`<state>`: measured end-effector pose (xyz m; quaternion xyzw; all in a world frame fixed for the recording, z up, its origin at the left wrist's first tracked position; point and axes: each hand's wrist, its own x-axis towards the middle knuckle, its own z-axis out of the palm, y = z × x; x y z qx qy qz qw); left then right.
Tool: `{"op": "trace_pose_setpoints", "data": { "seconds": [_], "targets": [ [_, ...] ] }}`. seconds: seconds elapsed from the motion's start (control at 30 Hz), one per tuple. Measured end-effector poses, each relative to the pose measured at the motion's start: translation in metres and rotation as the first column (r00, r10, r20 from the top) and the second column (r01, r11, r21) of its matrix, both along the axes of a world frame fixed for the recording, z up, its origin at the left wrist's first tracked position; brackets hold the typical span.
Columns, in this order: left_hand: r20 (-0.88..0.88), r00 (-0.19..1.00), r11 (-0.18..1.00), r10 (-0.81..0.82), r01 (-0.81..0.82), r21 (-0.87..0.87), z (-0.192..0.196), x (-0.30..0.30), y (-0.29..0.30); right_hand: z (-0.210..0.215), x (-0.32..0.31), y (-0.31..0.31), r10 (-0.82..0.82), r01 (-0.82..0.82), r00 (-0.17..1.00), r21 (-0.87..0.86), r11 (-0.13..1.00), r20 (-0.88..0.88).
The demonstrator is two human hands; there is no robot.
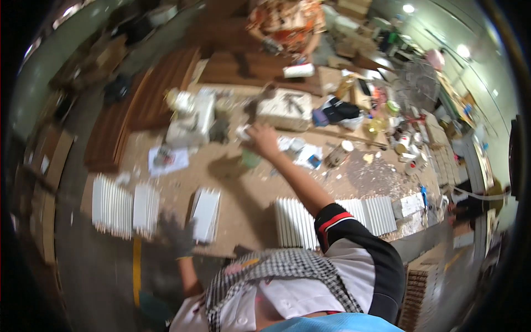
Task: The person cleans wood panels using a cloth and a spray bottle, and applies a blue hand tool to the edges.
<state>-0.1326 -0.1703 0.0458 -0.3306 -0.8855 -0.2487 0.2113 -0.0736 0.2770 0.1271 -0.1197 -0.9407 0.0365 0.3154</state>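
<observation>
Two hands are at work over a dusty worktop (238,188). The right hand (262,138) is stretched far forward, its fingers curled over a small green cup (250,159) that sits just under it; motion blur hides whether the fingers actually grip it. The left hand (178,237) wears a dark grey glove and rests at the near edge of the worktop, touching the lower corner of a white ribbed panel (206,213); I cannot tell how far it is closed. More white ribbed panels (119,206) lie to the left of that hand, and another set (296,221) lies below the right forearm. Beyond the right hand stands a paint-stained white box (286,108). Farther off, another person (287,22) in an orange patterned top works.
</observation>
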Motion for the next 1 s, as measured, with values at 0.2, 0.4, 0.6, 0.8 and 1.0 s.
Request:
{"op": "trace_pose_setpoints", "data": {
  "seconds": [0.2, 0.4, 0.6, 0.8, 1.0],
  "targets": [
    [-0.086, 0.898, 0.764, 0.432, -0.415, -0.494, 0.076, -0.146, 0.025, -0.003, -0.003, 0.018, 0.065, -0.054, 0.996, -0.184, 0.981, 0.055],
    [0.446, 0.738, 0.805, 0.506, -0.218, -0.552, 0.065, -0.205, 0.017, 0.018, 0.037, 0.018, -0.022, -0.073, 0.949, -0.288, 0.955, -0.315],
    [0.344, 0.771, 0.760, 0.536, -0.263, -0.594, 0.021, -0.224, 0.002, -0.034, 0.077, 0.029, -0.540, -0.665, 0.733, -0.600, -0.444, -0.413],
    [0.424, 0.736, 0.804, 0.528, -0.274, -0.527, 0.045, -0.202, 0.021, -0.088, 0.058, 0.041, -0.570, -0.732, 0.668, -0.285, -0.619, -0.478],
    [0.197, 0.979, 0.977, -0.059, 0.017, 0.212, -0.019, -0.124, -0.020, 0.008, 0.001, -0.031, -0.023, -0.027, 0.992, -0.388, 0.921, -0.124]
  ]
}}
